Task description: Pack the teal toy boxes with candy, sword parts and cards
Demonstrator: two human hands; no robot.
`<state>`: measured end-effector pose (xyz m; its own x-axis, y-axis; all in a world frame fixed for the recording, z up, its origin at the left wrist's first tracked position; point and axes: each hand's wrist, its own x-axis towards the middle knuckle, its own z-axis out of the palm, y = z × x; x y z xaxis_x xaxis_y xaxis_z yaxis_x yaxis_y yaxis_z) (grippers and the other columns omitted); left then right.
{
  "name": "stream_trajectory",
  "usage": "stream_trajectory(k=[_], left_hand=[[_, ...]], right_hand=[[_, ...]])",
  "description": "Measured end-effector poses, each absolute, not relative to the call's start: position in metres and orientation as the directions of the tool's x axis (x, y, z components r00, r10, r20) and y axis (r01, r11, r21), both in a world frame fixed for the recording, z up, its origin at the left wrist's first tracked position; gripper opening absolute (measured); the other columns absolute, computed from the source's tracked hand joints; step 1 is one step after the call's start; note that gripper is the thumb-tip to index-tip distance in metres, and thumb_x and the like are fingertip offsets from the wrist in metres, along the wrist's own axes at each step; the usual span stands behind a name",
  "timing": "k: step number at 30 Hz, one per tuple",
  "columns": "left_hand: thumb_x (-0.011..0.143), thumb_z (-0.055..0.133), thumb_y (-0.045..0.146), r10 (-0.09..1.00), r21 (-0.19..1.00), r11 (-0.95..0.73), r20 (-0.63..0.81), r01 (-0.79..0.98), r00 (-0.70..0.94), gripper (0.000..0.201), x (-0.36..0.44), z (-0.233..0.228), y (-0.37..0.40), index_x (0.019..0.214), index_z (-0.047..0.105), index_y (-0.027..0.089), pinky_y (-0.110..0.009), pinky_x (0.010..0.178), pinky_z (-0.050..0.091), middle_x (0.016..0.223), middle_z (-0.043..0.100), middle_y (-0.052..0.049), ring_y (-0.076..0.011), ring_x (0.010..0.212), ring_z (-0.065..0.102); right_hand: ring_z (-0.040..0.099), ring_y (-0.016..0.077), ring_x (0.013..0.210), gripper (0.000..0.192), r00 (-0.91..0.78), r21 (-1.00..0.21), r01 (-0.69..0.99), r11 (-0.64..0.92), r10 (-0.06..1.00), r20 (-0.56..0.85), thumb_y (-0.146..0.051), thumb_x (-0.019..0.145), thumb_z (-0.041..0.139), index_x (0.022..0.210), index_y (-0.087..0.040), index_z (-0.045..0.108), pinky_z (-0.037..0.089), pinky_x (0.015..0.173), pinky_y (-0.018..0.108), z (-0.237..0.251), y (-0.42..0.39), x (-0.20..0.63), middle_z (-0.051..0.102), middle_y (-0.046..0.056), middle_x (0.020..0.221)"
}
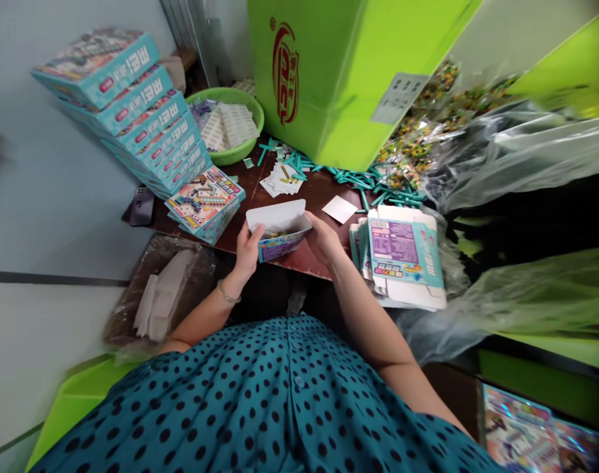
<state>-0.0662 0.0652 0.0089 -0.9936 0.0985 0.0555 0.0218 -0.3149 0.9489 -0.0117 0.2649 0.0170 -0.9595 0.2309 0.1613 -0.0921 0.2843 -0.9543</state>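
Holding a small open box (pixel 280 233) between them, the left hand (pixel 247 249) and the right hand (pixel 324 238) grip its two ends, fingers curled against the sides, at the near edge of the dark brown table (pixel 324 194). The box's white lid flap stands up and small colourful pieces show inside. Just right of the right hand, a stack of flat unfolded cartons (pixel 405 259) overhangs the table's near right corner. A white card (pixel 339 209) lies behind the box, and a little pile of printed cards (pixel 283 179) lies farther back. At the left edge leans a tall stack of finished teal boxes (pixel 142 115), with a green basin (pixel 230 125) of paper sheets behind it. A large lime-green carton (pixel 339 72) stands at the far edge, teal plastic sticks (pixel 373 180) scattered at its foot.
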Motion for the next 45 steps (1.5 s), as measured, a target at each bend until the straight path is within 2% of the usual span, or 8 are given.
stream_trajectory(k=[3,10,16,20,27,34,39,45], left_hand=[[0.077,0.083,0.039,0.171,0.977,-0.200,0.112,0.076,-0.979,0.042,-0.077,0.008,0.066,0.114,0.076,0.020,-0.033,0.099,0.052,0.115,0.078,-0.009,-0.0242,0.107,0.071],[0.081,0.078,0.036,0.383,0.975,-0.189,0.181,0.115,-0.906,0.032,-0.107,0.018,0.074,0.108,0.076,0.019,-0.039,0.100,0.051,0.107,0.078,-0.010,-0.0265,0.104,0.072],[0.088,0.073,0.040,0.481,0.967,-0.228,0.216,0.117,-0.850,0.038,-0.098,0.012,0.071,0.121,0.070,0.021,-0.043,0.109,0.048,0.115,0.077,-0.008,-0.0263,0.116,0.069],[0.097,0.057,0.045,0.481,0.929,-0.349,0.292,0.125,-0.826,0.040,-0.094,0.006,0.059,0.127,0.069,0.022,-0.045,0.109,0.050,0.118,0.076,-0.009,-0.0271,0.117,0.069],[0.094,0.072,0.041,0.544,0.752,-0.062,0.576,0.656,-0.610,0.030,-0.097,0.001,0.025,0.119,0.075,0.024,-0.049,0.112,0.050,0.135,0.070,-0.012,-0.0275,0.128,0.065],[0.102,0.060,0.036,0.489,0.640,0.108,0.632,0.761,-0.601,0.030,-0.090,-0.003,0.025,0.128,0.069,0.024,-0.047,0.111,0.054,0.138,0.069,-0.013,-0.0244,0.130,0.065],[0.103,0.058,0.033,0.483,0.634,0.077,0.652,0.770,-0.585,0.019,-0.093,-0.011,0.025,0.114,0.071,0.024,-0.046,0.111,0.052,0.135,0.070,-0.012,-0.0237,0.129,0.066],[0.084,0.079,0.050,0.380,0.890,0.184,0.328,0.418,-0.865,0.062,-0.065,-0.045,0.048,0.131,0.058,0.016,-0.047,0.098,0.057,0.126,0.068,-0.018,-0.0301,0.113,0.070]], right_hand=[[0.068,0.0252,0.122,0.048,-0.966,-0.952,-0.164,0.258,0.155,0.208,-0.040,0.100,0.053,0.143,-0.020,0.063,0.055,0.108,0.045,0.025,0.264,-0.011,0.071,0.010,0.136],[0.064,0.0246,0.131,0.038,-0.883,-0.571,-0.414,0.708,-0.161,0.441,-0.027,0.102,0.054,0.135,-0.030,0.072,0.049,0.115,0.045,0.060,0.270,-0.010,0.068,0.003,0.142],[0.076,0.0256,0.112,0.028,-0.905,-0.659,-0.319,0.681,-0.012,0.425,-0.032,0.099,0.066,0.123,-0.027,0.079,0.060,0.098,0.040,0.065,0.258,-0.012,0.080,0.003,0.118],[0.075,0.0260,0.112,0.027,-0.911,-0.512,-0.297,0.806,-0.079,0.405,-0.028,0.102,0.060,0.122,-0.028,0.079,0.059,0.096,0.043,0.069,0.255,-0.008,0.079,0.004,0.121],[0.055,0.0298,0.144,0.040,-0.850,-0.290,-0.416,0.862,-0.255,0.461,-0.036,0.104,0.057,0.141,-0.024,0.066,0.043,0.122,0.053,0.039,0.263,0.014,0.063,0.008,0.149],[0.057,0.0268,0.141,0.035,-0.828,-0.367,-0.354,0.860,-0.106,0.551,-0.027,0.105,0.054,0.137,-0.031,0.067,0.031,0.128,0.060,0.018,0.256,0.009,0.069,0.004,0.141],[0.060,0.0274,0.138,0.029,-0.782,-0.436,-0.403,0.805,-0.055,0.621,-0.028,0.103,0.056,0.127,-0.027,0.072,0.047,0.118,0.054,0.012,0.254,0.005,0.072,0.007,0.136],[0.044,0.0291,0.152,0.043,-0.791,-0.501,-0.371,0.782,0.016,0.611,-0.029,0.104,0.051,0.147,-0.028,0.058,0.043,0.122,0.058,0.007,0.255,0.008,0.056,0.011,0.154]])
